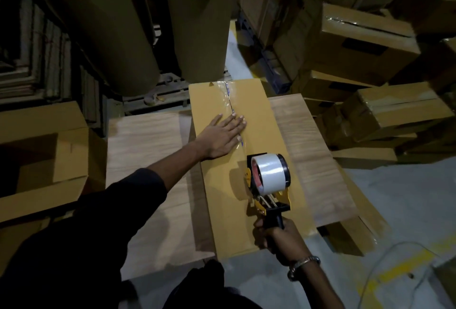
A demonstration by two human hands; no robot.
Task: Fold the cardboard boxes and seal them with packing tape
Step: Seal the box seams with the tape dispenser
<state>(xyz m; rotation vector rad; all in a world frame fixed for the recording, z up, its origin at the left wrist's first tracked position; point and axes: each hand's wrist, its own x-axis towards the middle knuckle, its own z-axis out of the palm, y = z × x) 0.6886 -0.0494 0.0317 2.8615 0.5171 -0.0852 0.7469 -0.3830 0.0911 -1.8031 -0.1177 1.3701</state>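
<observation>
So we've got a long cardboard box (pixel 251 165) lying on a wooden table (pixel 148 160), running from near to far. Our left hand (pixel 222 136) is flat on the top flaps, fingers straight, pressing beside the centre seam where clear tape (pixel 228 96) already covers the far part. Our right hand (pixel 278 237) is wrapped tight around the handle of the tape dispenser (pixel 269 185), which sits on the box's near half. Sealed boxes (pixel 385 116) are piled far right.

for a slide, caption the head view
Left hand flattens the box seam while right hand runs the tape dispenser.
</observation>
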